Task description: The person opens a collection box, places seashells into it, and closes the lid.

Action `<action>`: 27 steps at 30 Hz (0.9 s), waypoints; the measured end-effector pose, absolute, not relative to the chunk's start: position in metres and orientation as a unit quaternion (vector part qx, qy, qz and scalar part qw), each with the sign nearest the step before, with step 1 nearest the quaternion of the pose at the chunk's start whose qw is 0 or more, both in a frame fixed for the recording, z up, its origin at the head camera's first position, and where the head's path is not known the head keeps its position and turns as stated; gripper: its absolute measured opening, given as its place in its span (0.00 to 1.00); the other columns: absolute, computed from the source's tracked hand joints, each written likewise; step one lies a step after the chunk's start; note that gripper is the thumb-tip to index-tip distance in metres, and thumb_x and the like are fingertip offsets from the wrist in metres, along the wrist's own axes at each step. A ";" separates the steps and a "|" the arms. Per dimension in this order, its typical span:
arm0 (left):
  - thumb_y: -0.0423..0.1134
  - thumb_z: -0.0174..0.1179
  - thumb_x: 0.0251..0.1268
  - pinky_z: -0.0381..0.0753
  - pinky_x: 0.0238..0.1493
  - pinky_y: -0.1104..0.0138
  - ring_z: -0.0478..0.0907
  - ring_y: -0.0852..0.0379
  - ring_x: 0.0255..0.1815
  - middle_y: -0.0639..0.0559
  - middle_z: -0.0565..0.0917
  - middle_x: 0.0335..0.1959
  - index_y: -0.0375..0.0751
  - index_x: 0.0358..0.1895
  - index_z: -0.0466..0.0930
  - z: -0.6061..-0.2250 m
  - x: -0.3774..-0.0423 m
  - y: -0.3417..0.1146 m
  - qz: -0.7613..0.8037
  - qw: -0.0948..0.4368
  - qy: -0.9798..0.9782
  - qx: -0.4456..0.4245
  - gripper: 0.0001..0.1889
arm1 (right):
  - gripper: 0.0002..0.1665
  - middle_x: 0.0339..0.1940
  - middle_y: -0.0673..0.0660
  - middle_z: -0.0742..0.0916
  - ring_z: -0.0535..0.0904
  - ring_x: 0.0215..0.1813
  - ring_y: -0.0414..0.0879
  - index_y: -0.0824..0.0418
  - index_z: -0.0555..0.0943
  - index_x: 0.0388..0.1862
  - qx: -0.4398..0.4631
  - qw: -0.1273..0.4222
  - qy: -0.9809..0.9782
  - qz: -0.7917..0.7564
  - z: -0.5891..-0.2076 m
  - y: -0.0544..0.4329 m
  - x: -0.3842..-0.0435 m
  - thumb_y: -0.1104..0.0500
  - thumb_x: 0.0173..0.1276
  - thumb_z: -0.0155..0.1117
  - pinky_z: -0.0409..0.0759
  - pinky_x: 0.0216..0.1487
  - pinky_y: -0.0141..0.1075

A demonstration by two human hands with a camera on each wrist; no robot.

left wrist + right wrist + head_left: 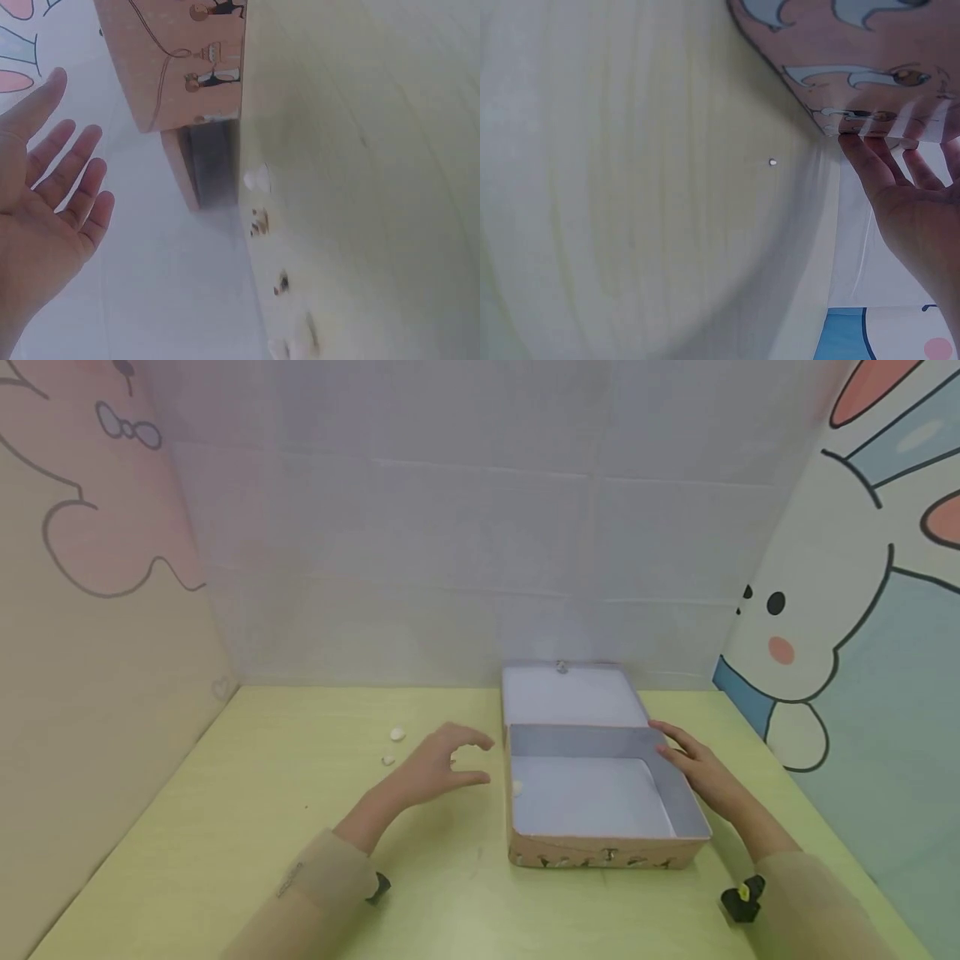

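Observation:
An open box (607, 852) with pink outer sides printed with small figures stands on the table, its lid (573, 693) tipped back behind it. Inside, by the left wall, lies a small pale shell-like piece (517, 787). My left hand (431, 768) hovers left of the box, thumb and fingers apart, with nothing between them. My right hand (697, 772) is at the box's right side, its fingertips touching the printed outer wall in the right wrist view. Left of the box are small white shell-like pieces (397, 734); several, some brown-marked (259, 223), show in the left wrist view.
The yellow table (300, 860) meets a pale back wall (420, 568), with cartoon-printed side walls (795, 635) left and right. A tiny white speck (772, 162) lies on the table beside the box. Black wrist mounts (742, 900) sit at both sleeves.

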State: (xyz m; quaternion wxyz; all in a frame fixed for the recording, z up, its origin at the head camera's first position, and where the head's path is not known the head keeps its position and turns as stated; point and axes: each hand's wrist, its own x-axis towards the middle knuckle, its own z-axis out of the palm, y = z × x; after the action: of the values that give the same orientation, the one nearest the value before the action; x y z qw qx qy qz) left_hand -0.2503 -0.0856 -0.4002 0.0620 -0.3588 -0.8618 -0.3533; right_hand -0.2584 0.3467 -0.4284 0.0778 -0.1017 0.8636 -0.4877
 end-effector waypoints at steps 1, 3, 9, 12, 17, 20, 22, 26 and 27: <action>0.46 0.69 0.53 0.74 0.56 0.59 0.72 0.56 0.56 0.57 0.80 0.51 0.46 0.52 0.79 -0.400 -0.250 -0.090 -0.356 0.062 -0.861 -0.357 0.22 | 0.35 0.77 0.64 0.50 0.46 0.73 0.70 0.52 0.51 0.76 -0.100 0.078 0.864 -0.487 -0.428 0.346 -0.258 0.47 0.75 0.46 0.55 0.63 0.69; 0.46 0.69 0.54 0.74 0.56 0.59 0.72 0.56 0.56 0.57 0.80 0.52 0.47 0.52 0.79 -0.401 -0.249 -0.097 -0.360 0.069 -0.860 -0.354 0.21 | 0.35 0.77 0.64 0.50 0.46 0.73 0.70 0.52 0.51 0.76 -0.099 0.078 0.865 -0.486 -0.428 0.347 -0.259 0.47 0.75 0.46 0.55 0.63 0.68; 0.44 0.70 0.52 0.71 0.59 0.57 0.72 0.55 0.57 0.58 0.81 0.51 0.46 0.51 0.80 -0.405 -0.250 -0.121 -0.361 0.100 -0.865 -0.334 0.21 | 0.34 0.77 0.64 0.50 0.46 0.73 0.70 0.54 0.50 0.76 -0.107 0.077 0.859 -0.494 -0.427 0.346 -0.259 0.49 0.76 0.46 0.55 0.63 0.69; 0.44 0.71 0.51 0.71 0.60 0.56 0.72 0.54 0.57 0.57 0.81 0.52 0.46 0.52 0.80 -0.406 -0.251 -0.133 -0.356 0.103 -0.870 -0.324 0.22 | 0.34 0.77 0.64 0.50 0.46 0.73 0.69 0.53 0.50 0.76 -0.107 0.076 0.860 -0.493 -0.429 0.347 -0.259 0.49 0.76 0.45 0.55 0.63 0.69; 0.45 0.71 0.51 0.71 0.60 0.55 0.72 0.53 0.57 0.56 0.80 0.52 0.46 0.52 0.79 -0.411 -0.254 -0.152 -0.345 0.101 -0.876 -0.321 0.23 | 0.34 0.77 0.64 0.50 0.47 0.73 0.70 0.53 0.50 0.76 -0.106 0.080 0.858 -0.496 -0.431 0.348 -0.261 0.48 0.76 0.45 0.56 0.63 0.68; 0.45 0.71 0.51 0.70 0.60 0.54 0.71 0.53 0.57 0.57 0.80 0.53 0.47 0.52 0.79 -0.415 -0.255 -0.163 -0.339 0.092 -0.880 -0.320 0.23 | 0.34 0.77 0.63 0.50 0.47 0.73 0.69 0.53 0.50 0.76 -0.107 0.081 0.858 -0.496 -0.431 0.348 -0.261 0.48 0.76 0.45 0.56 0.63 0.69; 0.44 0.71 0.51 0.70 0.60 0.53 0.71 0.53 0.57 0.56 0.80 0.53 0.47 0.52 0.79 -0.418 -0.256 -0.169 -0.333 0.084 -0.883 -0.319 0.22 | 0.34 0.77 0.64 0.50 0.46 0.73 0.69 0.53 0.51 0.76 -0.108 0.080 0.859 -0.494 -0.430 0.348 -0.262 0.48 0.76 0.45 0.55 0.63 0.69; 0.42 0.71 0.50 0.69 0.61 0.51 0.71 0.50 0.57 0.54 0.80 0.53 0.45 0.52 0.79 -0.423 -0.258 -0.180 -0.321 0.056 -0.893 -0.311 0.23 | 0.35 0.77 0.64 0.50 0.46 0.73 0.69 0.54 0.51 0.76 -0.107 0.080 0.861 -0.491 -0.429 0.347 -0.261 0.48 0.76 0.45 0.55 0.63 0.69; 0.41 0.71 0.50 0.69 0.61 0.50 0.71 0.49 0.58 0.53 0.80 0.53 0.44 0.52 0.79 -0.424 -0.258 -0.182 -0.315 0.050 -0.896 -0.309 0.23 | 0.35 0.77 0.65 0.50 0.46 0.73 0.69 0.54 0.51 0.76 -0.107 0.081 0.861 -0.491 -0.429 0.347 -0.260 0.48 0.76 0.46 0.55 0.63 0.69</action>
State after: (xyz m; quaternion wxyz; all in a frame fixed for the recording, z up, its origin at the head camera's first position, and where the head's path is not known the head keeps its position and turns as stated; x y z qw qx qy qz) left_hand -0.2584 -0.1823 -0.4239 0.0496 -0.3090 -0.8959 -0.3154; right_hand -0.2601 0.3466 -0.4290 0.0808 -0.1074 0.8609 -0.4907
